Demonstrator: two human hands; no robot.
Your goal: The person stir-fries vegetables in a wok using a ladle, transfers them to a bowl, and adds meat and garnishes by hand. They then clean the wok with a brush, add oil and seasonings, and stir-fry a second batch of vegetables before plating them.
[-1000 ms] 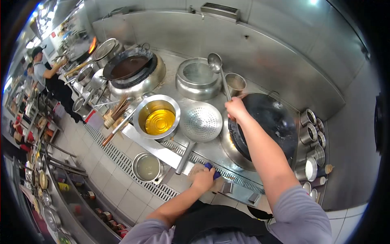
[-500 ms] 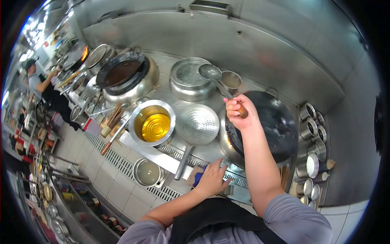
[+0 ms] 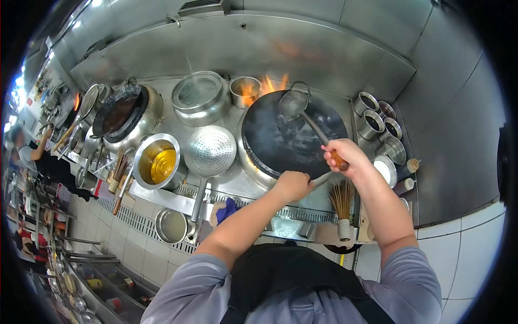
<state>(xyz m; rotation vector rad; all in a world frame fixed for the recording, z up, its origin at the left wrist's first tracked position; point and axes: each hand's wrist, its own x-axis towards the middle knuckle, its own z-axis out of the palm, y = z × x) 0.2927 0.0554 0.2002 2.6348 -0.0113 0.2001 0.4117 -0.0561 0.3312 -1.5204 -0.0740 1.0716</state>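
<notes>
Steam rises from a large black wok on the stove, and flames show behind its back left edge. Fingers wrapped round a wooden handle, my right hand holds a metal ladle, whose bowl is over the wok's back part by the loop handle. My left hand is closed at the wok's near edge; what it grips is hidden under the fingers. A perforated skimmer lies left of the wok, beside a pot of yellow oil.
A lidded round pot and a small pot stand behind the skimmer. Metal containers line the right side, near a bamboo brush. Another wok sits left. A person stands far left.
The ladle has moved from over the small pot to over the wok. My left hand has gone from the counter edge to the wok's near edge. Flames have appeared behind the wok, and the view has shifted right.
</notes>
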